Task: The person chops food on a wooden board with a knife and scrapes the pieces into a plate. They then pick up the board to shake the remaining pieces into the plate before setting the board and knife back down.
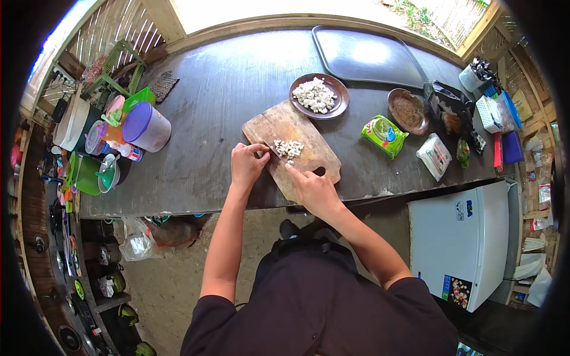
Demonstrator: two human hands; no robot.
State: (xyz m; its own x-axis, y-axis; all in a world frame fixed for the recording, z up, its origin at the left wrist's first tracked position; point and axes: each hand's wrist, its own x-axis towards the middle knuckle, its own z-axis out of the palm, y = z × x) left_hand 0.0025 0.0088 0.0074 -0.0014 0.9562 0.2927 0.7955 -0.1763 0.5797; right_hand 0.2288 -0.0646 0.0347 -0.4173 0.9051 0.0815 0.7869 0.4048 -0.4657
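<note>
A worn wooden cutting board [314,148] lies aslant near the table's front edge, with a small heap of chopped white pieces [288,148] on it. My left hand [249,163] is at the board's left edge, thumb and fingers closed on what looks like a small knife [274,152]; its thin blade points toward the heap and most of it is hidden. My right hand [314,191] rests over the board's lower part, index finger stretched out to the near side of the heap. Behind the board, a brown plate [341,108] holds more white chopped pieces.
A black tray [371,59] lies at the back. To the right are a green packet [385,136], a brown oval dish [408,111], a white packet [434,156] and a black plastic bag [451,107]. Left stands a purple-lidded tub [147,127]. A white chest freezer [445,237] stands below right.
</note>
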